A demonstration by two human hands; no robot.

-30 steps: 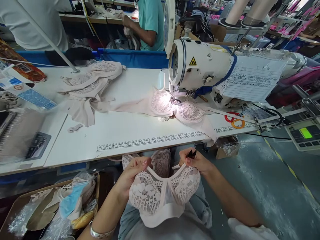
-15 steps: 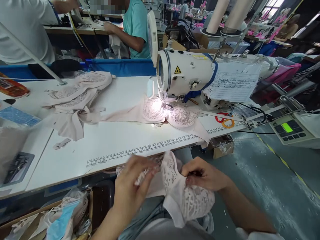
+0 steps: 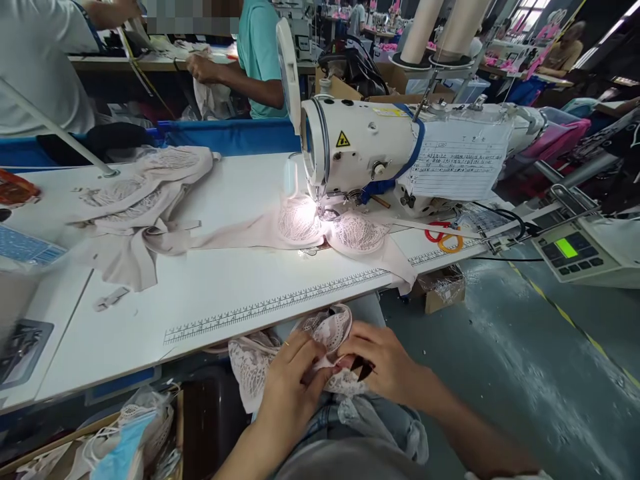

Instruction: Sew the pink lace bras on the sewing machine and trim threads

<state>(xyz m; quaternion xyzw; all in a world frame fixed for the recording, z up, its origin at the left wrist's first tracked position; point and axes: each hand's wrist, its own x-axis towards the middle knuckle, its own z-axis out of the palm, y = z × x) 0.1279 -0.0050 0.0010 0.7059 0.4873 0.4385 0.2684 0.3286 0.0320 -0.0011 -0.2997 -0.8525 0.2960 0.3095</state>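
Note:
A pale pink lace bra [image 3: 336, 331] is bunched over my lap, just below the table's front edge. My left hand [image 3: 295, 377] pinches its fabric from the left side. Close beside it, my right hand [image 3: 383, 367] has its fingers closed on the same bra. A small dark pointed object [image 3: 361, 368] shows under the right fingers; its kind is unclear. More lace [image 3: 250, 370] hangs to the left of my left hand. On the table, another pink bra [image 3: 357, 233] lies under the lit needle of the sewing machine [image 3: 360, 143].
More pink bras [image 3: 150, 193] lie piled on the table's left side. Red-handled and orange-handled scissors [image 3: 451, 240] rest near the machine's base. A printed ruler [image 3: 280, 307] runs along the front edge. A box of scraps [image 3: 183, 427] stands at lower left. Two co-workers sit across.
My left hand has come down and right onto the bra, now closed on it. My right hand has moved slightly left, and the bra is turned and gathered between both hands.

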